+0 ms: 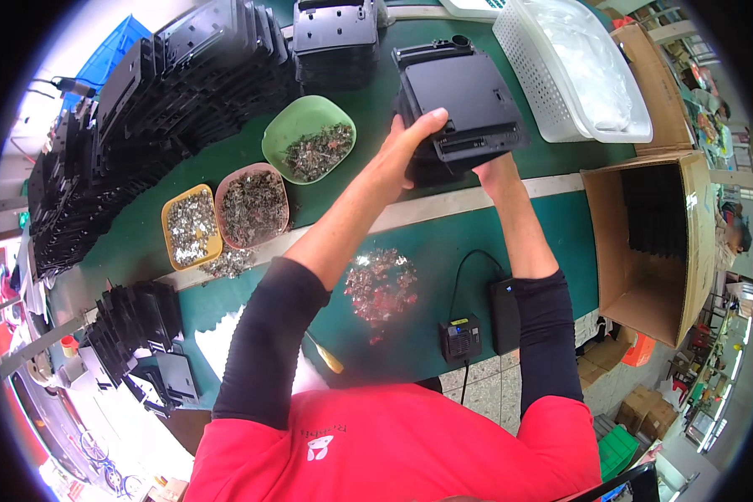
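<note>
Both arms reach forward over the green bench. A stack of black plastic housings (464, 92) is between my hands, at the far middle. My left hand (400, 155) grips its near left corner, thumb laid over the top piece. At the near right edge, my right hand (498, 170) is closed against the stack, with its fingers mostly hidden beneath it. The top housing shows a flat panel, a slotted recess on the near side and a round opening at the far edge. Whether the stack rests on the bench or is lifted cannot be seen.
Left of the stack are a green bowl (269, 142), a pink bowl (220, 209) and a yellow tray (166, 230) of small metal parts. Loose parts (381, 284) lie nearer. Black housings (217, 67) line the far left. A white basket (552, 100) and cardboard box (644, 309) stand right.
</note>
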`<action>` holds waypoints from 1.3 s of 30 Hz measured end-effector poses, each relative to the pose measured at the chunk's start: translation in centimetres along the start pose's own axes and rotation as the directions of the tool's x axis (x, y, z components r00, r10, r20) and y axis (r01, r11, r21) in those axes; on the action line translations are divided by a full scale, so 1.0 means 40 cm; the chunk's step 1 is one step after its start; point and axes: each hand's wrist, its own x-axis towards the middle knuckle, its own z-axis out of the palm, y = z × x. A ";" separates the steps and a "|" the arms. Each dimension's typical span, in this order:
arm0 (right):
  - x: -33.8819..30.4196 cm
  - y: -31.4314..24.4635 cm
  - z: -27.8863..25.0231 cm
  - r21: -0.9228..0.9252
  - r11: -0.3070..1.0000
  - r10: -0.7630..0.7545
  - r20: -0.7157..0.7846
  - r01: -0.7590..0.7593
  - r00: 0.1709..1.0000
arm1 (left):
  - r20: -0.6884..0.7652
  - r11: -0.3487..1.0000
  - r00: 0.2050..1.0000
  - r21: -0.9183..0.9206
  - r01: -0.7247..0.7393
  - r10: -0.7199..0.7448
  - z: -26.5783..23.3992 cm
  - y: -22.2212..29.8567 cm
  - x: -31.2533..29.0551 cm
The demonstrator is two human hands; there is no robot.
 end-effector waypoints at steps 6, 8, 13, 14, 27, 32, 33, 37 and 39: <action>0.178 -0.088 0.040 -0.003 0.999 0.054 -0.059 -0.054 0.997 | 0.010 0.999 1.000 -0.029 0.014 -0.013 -0.036 0.107 0.126; 0.261 -0.109 0.026 -0.006 0.998 0.058 -0.050 -0.059 0.997 | 0.019 1.000 1.000 0.010 -0.007 0.007 -0.039 0.150 0.156; 0.341 -0.168 0.107 0.038 0.999 -0.037 0.011 0.037 0.999 | -0.170 0.995 0.985 -0.083 -0.046 0.031 -0.054 0.195 0.229; 0.358 -0.170 0.111 0.054 0.998 -0.038 0.017 0.037 0.999 | -0.202 0.992 0.978 -0.100 -0.072 0.051 -0.050 0.203 0.229; 0.472 -0.115 0.147 0.299 0.949 -0.050 -0.183 0.104 0.982 | -0.441 0.882 0.873 -0.300 -0.363 0.209 -0.042 0.176 0.329; 0.382 -0.125 0.236 0.247 0.959 -0.111 -0.131 0.141 0.985 | -0.538 0.838 0.822 -0.348 -0.420 0.188 -0.070 0.170 0.328; 0.346 -0.154 0.239 0.247 0.960 -0.109 -0.097 0.130 0.989 | -0.496 0.826 0.846 -0.383 -0.414 0.194 -0.062 0.170 0.323; 0.389 -0.152 0.175 0.150 0.986 -0.060 -0.113 0.076 0.992 | -0.429 0.826 0.889 -0.433 -0.359 0.162 -0.056 0.149 0.309; 0.390 -0.175 0.149 0.164 0.986 0.013 -0.273 0.033 0.962 | -0.354 0.830 0.919 -0.449 -0.330 0.174 -0.025 0.147 0.241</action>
